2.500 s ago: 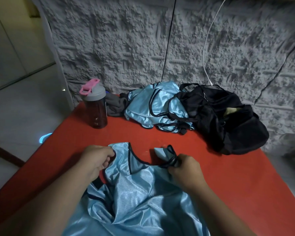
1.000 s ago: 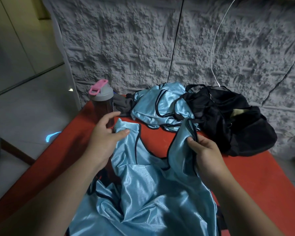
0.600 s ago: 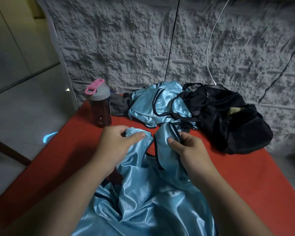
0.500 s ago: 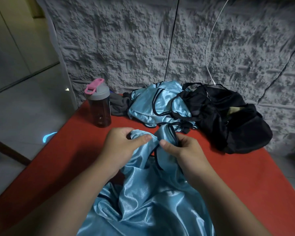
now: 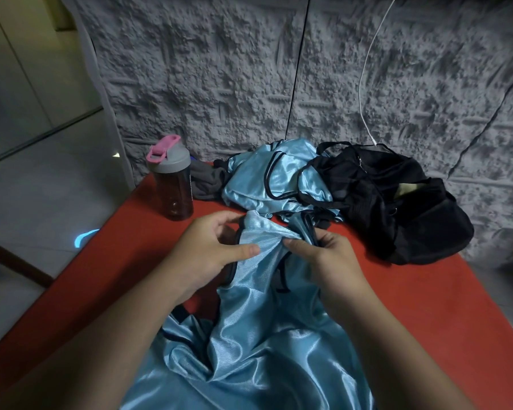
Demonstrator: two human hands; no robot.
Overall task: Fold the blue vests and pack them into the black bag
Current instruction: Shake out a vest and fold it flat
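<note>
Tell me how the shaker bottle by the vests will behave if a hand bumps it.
The bottle stands tall and narrow on the red table, so it would probably tip rather than slide. Its round body suggests it might then roll. How full it is cannot be told.

— How do the hands sit?
— Both forearms reach in from the near edge. The left hand [image 5: 211, 250] pinches blue vest [image 5: 258, 294] fabric under its thumb.
— And the right hand [image 5: 329, 258]?
— Just beside it, fingers curled, pinching too.

Shiny blue vest [image 5: 249, 335] with black trim, red table [image 5: 412, 306], black bag [image 5: 412, 208]
</note>
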